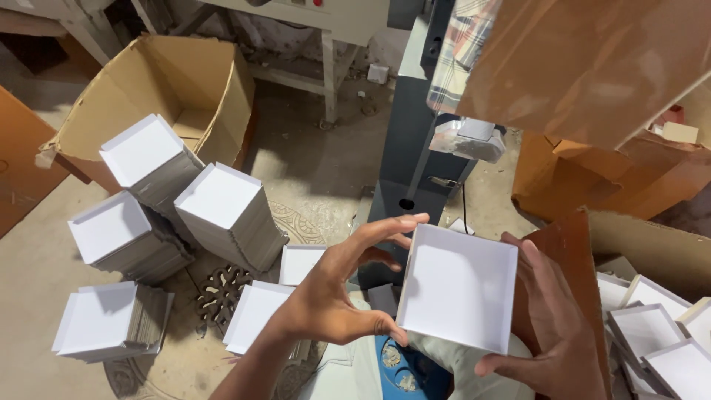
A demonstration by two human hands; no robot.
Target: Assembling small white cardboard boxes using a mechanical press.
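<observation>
Near the bottom centre of the view, a shallow white box tray [459, 285] sits between both hands, its open side turned up toward the camera. At its nine o'clock the left hand [337, 292] pinches the left wall, thumb at the lower corner and fingers spread wide above the upper one. At its three o'clock the right hand [552, 318] cups the right wall and lower edge, fingers loosely curled around it. Out at ten o'clock, several tall stacks of white trays [229, 215] lean on the floor beside an open cardboard box [185, 81], so a good deal of work looks finished. At four o'clock more trays [652, 333] lie loosely overlapped, apparently waiting their turn. A grey machine column [415, 126] rises at twelve o'clock.
</observation>
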